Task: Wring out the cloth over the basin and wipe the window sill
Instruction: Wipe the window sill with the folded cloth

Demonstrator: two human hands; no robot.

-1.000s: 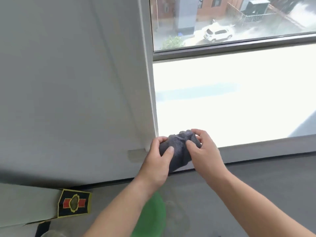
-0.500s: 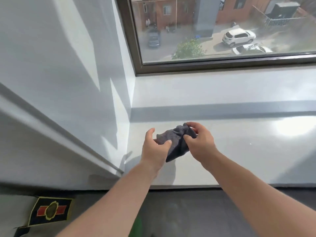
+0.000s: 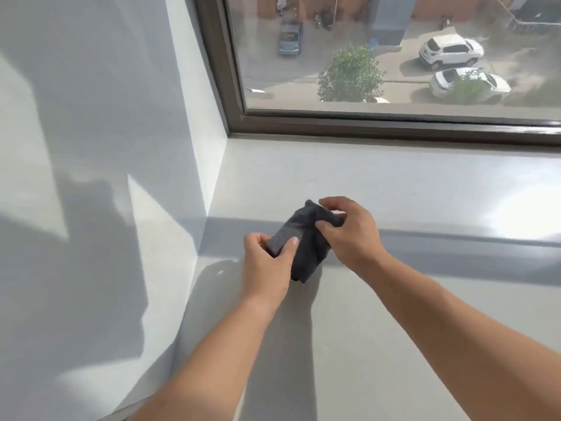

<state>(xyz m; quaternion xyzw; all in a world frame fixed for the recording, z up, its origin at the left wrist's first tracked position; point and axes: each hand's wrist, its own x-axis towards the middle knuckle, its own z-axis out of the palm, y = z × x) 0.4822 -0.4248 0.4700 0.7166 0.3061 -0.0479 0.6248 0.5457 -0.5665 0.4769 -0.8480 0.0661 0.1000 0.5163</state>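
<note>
As left hand [image 3: 267, 264] and right hand [image 3: 349, 238] pinch it, crumpled fuzzy grey cloth [image 3: 303, 241] over glossy sill [image 3: 394, 183].

Head cam looks fwd/down, close over window sill [image 3: 394, 183] corner.

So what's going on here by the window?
A person holds a bunched dark grey cloth in both hands over the sill, near its left corner. The left hand pinches one end and the right hand grips the other. The cloth is not yet spread for wiping.
</note>
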